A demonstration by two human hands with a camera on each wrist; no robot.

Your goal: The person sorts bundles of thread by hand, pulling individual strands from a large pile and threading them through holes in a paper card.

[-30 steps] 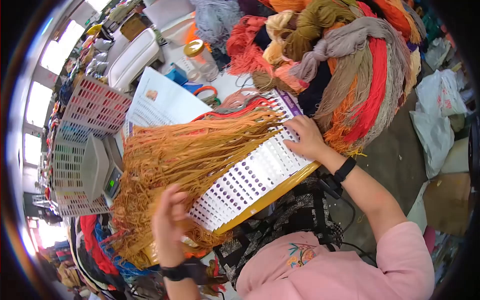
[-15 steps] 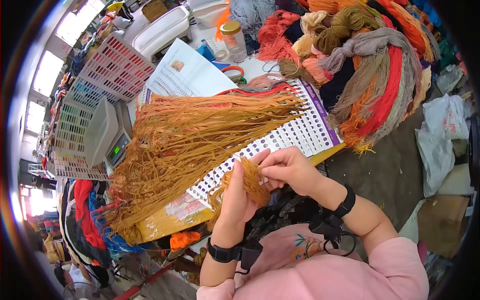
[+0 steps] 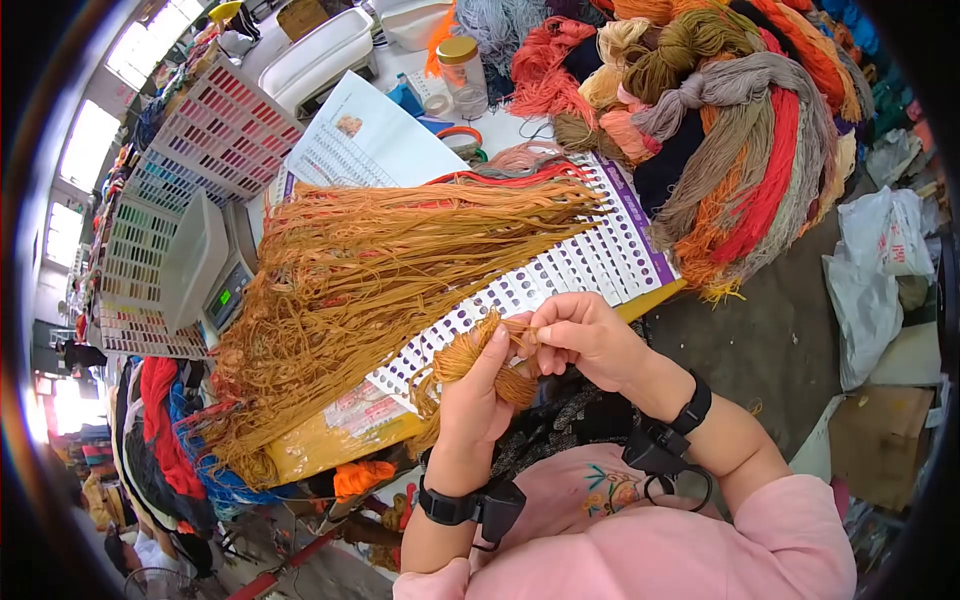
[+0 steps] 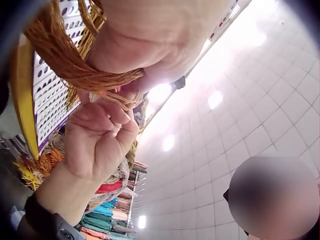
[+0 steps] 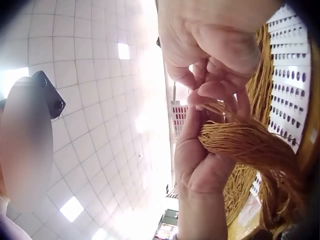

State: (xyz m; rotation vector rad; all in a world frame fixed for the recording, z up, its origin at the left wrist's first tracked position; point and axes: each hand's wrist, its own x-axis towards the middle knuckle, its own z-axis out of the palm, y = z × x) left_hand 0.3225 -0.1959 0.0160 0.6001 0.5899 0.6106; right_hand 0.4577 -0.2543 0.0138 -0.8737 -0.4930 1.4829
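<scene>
A golden-brown skein of yarn [image 3: 462,352] is gripped by my left hand [image 3: 474,405], thumb on top, close over the near edge of the hole-punched white card [image 3: 545,285]. Beside it, the thumb and fingertips of my right hand [image 3: 592,342] pinch a few of its strands. In the right wrist view the skein [image 5: 250,142] loops round the left hand [image 5: 205,167], with its loose end hanging. Many orange-to-brown yarn lengths [image 3: 340,265] are threaded along the card and spread leftward.
Beyond the card lie a printed sheet [image 3: 365,135], scissors with orange handles [image 3: 462,133] and a lidded jar [image 3: 462,75]. A scale [image 3: 225,285] and a colour chart [image 3: 215,130] stand left. Mixed yarn hanks [image 3: 740,150] heap up at the back right.
My right hand has left the card and my left hand has come in from the left with a skein. Over the last half second both have stayed together, the right fingers pinching strands.
</scene>
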